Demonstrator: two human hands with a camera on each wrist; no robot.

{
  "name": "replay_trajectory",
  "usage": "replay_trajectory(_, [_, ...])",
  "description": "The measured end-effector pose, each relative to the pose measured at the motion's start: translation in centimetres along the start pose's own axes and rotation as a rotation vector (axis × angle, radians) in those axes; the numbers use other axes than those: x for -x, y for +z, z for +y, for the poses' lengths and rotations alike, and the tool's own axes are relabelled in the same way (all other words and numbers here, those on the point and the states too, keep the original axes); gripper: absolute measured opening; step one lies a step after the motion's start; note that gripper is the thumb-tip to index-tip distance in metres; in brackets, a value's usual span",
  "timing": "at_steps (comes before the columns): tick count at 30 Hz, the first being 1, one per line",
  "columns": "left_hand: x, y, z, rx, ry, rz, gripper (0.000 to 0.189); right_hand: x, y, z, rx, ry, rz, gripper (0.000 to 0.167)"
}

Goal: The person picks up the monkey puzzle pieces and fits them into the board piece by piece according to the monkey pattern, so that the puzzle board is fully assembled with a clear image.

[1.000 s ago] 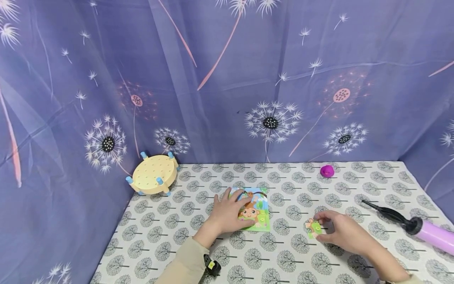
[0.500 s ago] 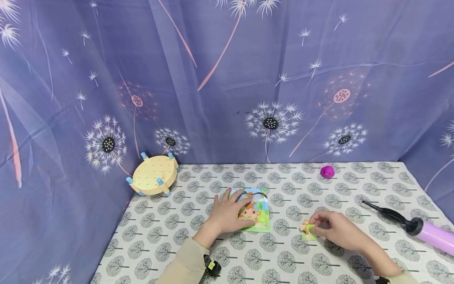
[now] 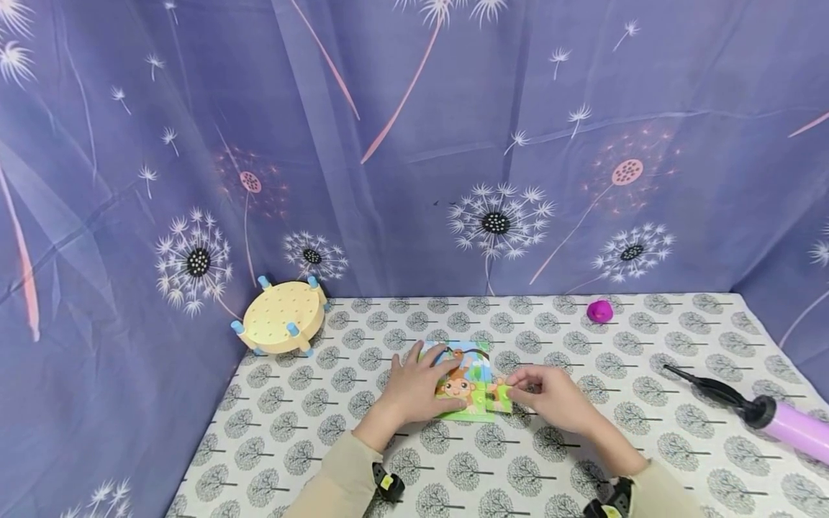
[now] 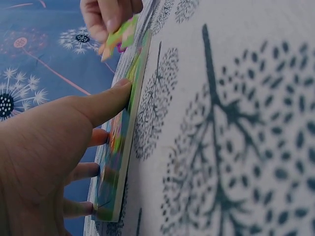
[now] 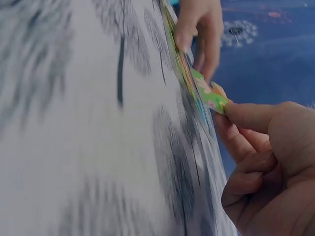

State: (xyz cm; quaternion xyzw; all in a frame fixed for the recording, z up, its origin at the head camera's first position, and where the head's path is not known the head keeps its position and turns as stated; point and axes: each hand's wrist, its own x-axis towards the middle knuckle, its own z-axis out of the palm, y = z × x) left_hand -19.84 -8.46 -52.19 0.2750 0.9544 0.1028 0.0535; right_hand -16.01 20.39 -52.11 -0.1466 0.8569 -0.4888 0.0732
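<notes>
A flat jigsaw puzzle (image 3: 478,368) with a monkey picture lies on the patterned cloth. My left hand (image 3: 413,388) rests on its left side with the fingers spread, hiding part of the picture. Between thumb and fingers, my right hand (image 3: 555,400) pinches a puzzle piece (image 3: 500,398) in green and orange-brown. That piece is at the puzzle's lower right edge. Seen from the right wrist, the puzzle piece (image 5: 209,93) is tilted in the fingertips, above the cloth; whether it touches the puzzle is unclear. The left wrist view shows the puzzle's thin side edge (image 4: 129,147) under the thumb.
A cream stool-like toy (image 3: 283,316) with blue-tipped legs leans at the back left. A small magenta object (image 3: 599,311) sits at the back right. On the right lies a purple hand pump (image 3: 786,424) with a black nozzle. A purple curtain (image 3: 401,216) borders the table.
My right hand has carried the puzzle piece leftward across the cloth to the puzzle's right edge, its pinch kept. My left hand has stayed on the puzzle.
</notes>
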Motion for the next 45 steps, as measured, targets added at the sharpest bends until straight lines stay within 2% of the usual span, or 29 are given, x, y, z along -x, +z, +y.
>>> replay_trajectory(9, [-0.2,0.2,0.1,-0.049,0.005,0.003,0.081,-1.6,2.5,-1.0,0.031,0.015,0.024,0.009])
replay_trajectory(15, [-0.1,0.0,0.3,-0.051,0.000,0.004,0.083,-2.0,3.1,-1.4,0.112,0.025,0.043,0.008])
replay_trajectory(23, [-0.1,0.0,0.3,-0.033,0.005,0.008,0.082,-2.1,3.8,-1.7,0.238,-0.021,0.028,0.007])
replay_trajectory(28, [-0.1,0.0,0.4,-0.028,0.004,0.007,0.081,-2.2,4.1,-1.7,0.260,0.005,0.025,0.009])
replay_trajectory(33, [-0.2,0.3,0.7,-0.036,-0.008,0.031,0.084,-2.3,4.1,-1.6,0.236,-0.003,0.029,0.008])
replay_trajectory(40, [-0.4,1.2,1.0,-0.057,-0.007,0.084,0.087,-2.0,3.0,-1.1,0.130,-0.071,0.060,0.007])
replay_trajectory(43, [-0.5,0.7,0.9,-0.039,0.003,0.104,0.085,-1.9,1.8,-1.2,0.102,-0.110,0.104,0.018])
replay_trajectory(45, [-0.5,-0.1,0.8,-0.034,0.009,0.128,0.085,-2.0,0.6,-1.3,0.116,-0.165,0.145,0.028])
